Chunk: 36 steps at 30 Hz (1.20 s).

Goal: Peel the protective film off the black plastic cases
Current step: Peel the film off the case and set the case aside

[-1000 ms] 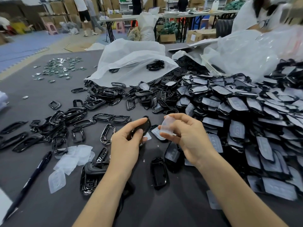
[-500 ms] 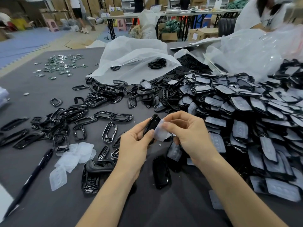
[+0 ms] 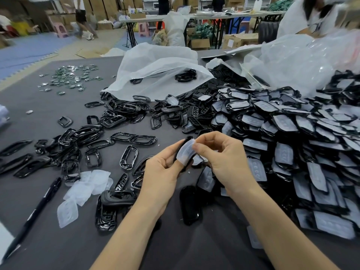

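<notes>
Swung upward, film (image 3: 185, 152) drapes case (image 3: 188, 137) in left hand (image 3: 161, 172), right hand (image 3: 224, 156) pinching.

I've got bare grey mat (image 3: 64, 248) front-left & front-centre to pass thru. R side blocked: heap of film-covered cases (image 3: 292, 137). L: scattered black frames (image 3: 81, 141), peeled films (image 3: 87, 184), pen (image 3: 41, 205), gaps btw. One loose black case (image 3: 190, 205) sits mid-front. White bag (image 3: 155, 75) blocks far centre.

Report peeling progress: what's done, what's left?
Done: few peeled translucent film pieces lie left, one bare glossy black oval case near the wrists. In hand: left hand holds a black plastic case, right hand pinches its translucent film. Remaining: big heap of film-covered black cases at right.
</notes>
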Tool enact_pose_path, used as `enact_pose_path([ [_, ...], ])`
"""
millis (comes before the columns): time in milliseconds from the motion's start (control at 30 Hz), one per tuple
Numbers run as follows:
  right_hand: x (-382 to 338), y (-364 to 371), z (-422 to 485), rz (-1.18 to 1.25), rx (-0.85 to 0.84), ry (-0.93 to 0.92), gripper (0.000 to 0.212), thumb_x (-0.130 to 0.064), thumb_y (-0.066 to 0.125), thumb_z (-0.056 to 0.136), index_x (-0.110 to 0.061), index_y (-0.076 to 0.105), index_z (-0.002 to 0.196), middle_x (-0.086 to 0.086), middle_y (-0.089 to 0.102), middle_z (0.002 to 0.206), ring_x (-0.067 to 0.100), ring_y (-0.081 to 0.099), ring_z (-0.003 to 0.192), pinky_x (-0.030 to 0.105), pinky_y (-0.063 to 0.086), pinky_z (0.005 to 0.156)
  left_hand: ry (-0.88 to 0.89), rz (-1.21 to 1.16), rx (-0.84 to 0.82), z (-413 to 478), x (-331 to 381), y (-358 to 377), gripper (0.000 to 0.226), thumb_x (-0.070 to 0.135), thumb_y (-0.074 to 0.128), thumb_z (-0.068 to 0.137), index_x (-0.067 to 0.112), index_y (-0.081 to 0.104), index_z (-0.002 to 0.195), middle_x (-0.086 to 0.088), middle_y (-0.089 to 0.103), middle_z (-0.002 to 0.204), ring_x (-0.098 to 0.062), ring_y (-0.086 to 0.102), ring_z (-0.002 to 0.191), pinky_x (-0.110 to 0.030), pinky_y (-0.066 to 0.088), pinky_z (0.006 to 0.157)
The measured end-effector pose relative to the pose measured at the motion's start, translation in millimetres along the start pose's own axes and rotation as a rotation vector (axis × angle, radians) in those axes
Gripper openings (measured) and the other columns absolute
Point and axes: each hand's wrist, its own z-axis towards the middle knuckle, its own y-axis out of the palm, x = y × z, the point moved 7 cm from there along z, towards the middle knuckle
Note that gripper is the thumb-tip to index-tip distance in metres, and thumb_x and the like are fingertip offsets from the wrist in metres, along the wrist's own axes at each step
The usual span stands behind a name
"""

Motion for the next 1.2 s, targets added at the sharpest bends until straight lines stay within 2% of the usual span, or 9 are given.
enact_pose_path([
  [200, -1, -3, -1, -0.267, 0.08, -0.068, 0.016, -0.014, 0.075, 0.079, -0.024, 0.068, 0.07, -0.01, 0.063, 0.067, 0.0, 0.048, 0.056, 0.013, 0.041, 0.057, 0.019, 0.062, -0.007, -1, 0, 4, 0.028, 0.013, 0.065, 0.086, 0.021, 0.067, 0.113, 0.001, 0.075, 0.102, -0.006, 0.069, 0.097, -0.015, 0.053, 0.078],
  [400, 0, -3, 0, -0.3, 0.092, -0.054, 0.018, -0.01, 0.075, 0.077, -0.022, 0.065, 0.068, -0.007, 0.063, 0.065, 0.002, 0.048, 0.055, 0.02, 0.043, 0.059, 0.031, 0.109, -0.026, -2, 1, 6, 0.031, -0.001, 0.061, 0.09, 0.022, 0.067, 0.109, 0.003, 0.075, 0.101, -0.002, 0.069, 0.092, -0.013, 0.051, 0.076],
  [533, 8, -7, 3, -0.158, 0.066, 0.075, 0.023, -0.004, 0.074, 0.076, -0.021, 0.059, 0.073, -0.008, 0.056, 0.061, 0.008, 0.05, 0.055, 0.028, 0.046, 0.055, 0.031, 0.131, -0.053, -3, 2, 7, 0.03, 0.003, 0.062, 0.09, 0.025, 0.067, 0.109, 0.004, 0.075, 0.102, -0.005, 0.069, 0.098, -0.013, 0.051, 0.078],
  [633, 17, -6, 4, 0.048, -0.003, 0.212, 0.022, 0.003, 0.07, 0.078, -0.015, 0.059, 0.078, -0.003, 0.058, 0.066, 0.004, 0.054, 0.054, 0.019, 0.046, 0.049, 0.009, 0.114, -0.088, -2, 3, 8, 0.028, 0.01, 0.064, 0.086, 0.025, 0.068, 0.11, 0.002, 0.075, 0.103, -0.007, 0.069, 0.097, -0.015, 0.052, 0.078],
  [767, 20, -3, 4, 0.159, -0.125, 0.321, 0.022, 0.008, 0.064, 0.082, -0.013, 0.065, 0.074, -0.004, 0.066, 0.063, 0.006, 0.061, 0.057, 0.017, 0.047, 0.05, -0.014, 0.12, -0.137, -3, 4, 9, 0.034, 0.019, 0.067, 0.077, 0.023, 0.068, 0.11, -0.001, 0.076, 0.1, -0.008, 0.07, 0.093, -0.014, 0.051, 0.076],
  [933, 18, -4, 3, 0.133, -0.185, 0.324, 0.022, 0.005, 0.066, 0.082, -0.014, 0.066, 0.071, -0.003, 0.066, 0.061, 0.006, 0.061, 0.057, 0.016, 0.048, 0.051, -0.032, 0.184, -0.176, -3, 5, 6, 0.031, 0.011, 0.066, 0.084, 0.023, 0.067, 0.113, 0.0, 0.076, 0.099, -0.005, 0.069, 0.088, -0.011, 0.048, 0.069],
  [1000, 17, -4, 3, 0.114, -0.191, 0.312, 0.019, 0.002, 0.068, 0.082, -0.013, 0.066, 0.071, -0.001, 0.064, 0.062, 0.008, 0.059, 0.058, 0.017, 0.048, 0.052, -0.023, 0.198, -0.17, -3, 6, 4, 0.031, 0.015, 0.068, 0.082, 0.025, 0.067, 0.112, -0.001, 0.076, 0.099, -0.008, 0.069, 0.089, -0.016, 0.051, 0.073],
  [1100, 15, -2, 3, 0.091, -0.217, 0.283, 0.012, -0.003, 0.069, 0.083, -0.012, 0.068, 0.075, -0.001, 0.063, 0.062, 0.009, 0.056, 0.058, 0.018, 0.047, 0.053, -0.006, 0.203, -0.159, -4, 8, 2, 0.035, 0.025, 0.07, 0.076, 0.025, 0.068, 0.111, -0.005, 0.075, 0.1, -0.021, 0.067, 0.096, -0.036, 0.051, 0.088],
  [1200, 12, -2, 3, 0.085, -0.221, 0.253, 0.01, -0.005, 0.069, 0.083, -0.012, 0.069, 0.076, -0.003, 0.06, 0.058, 0.007, 0.052, 0.051, 0.017, 0.044, 0.05, 0.007, 0.199, -0.167, -3, 12, 2, 0.034, 0.027, 0.07, 0.077, 0.028, 0.068, 0.11, -0.005, 0.076, 0.1, -0.016, 0.068, 0.091, -0.03, 0.052, 0.084],
])
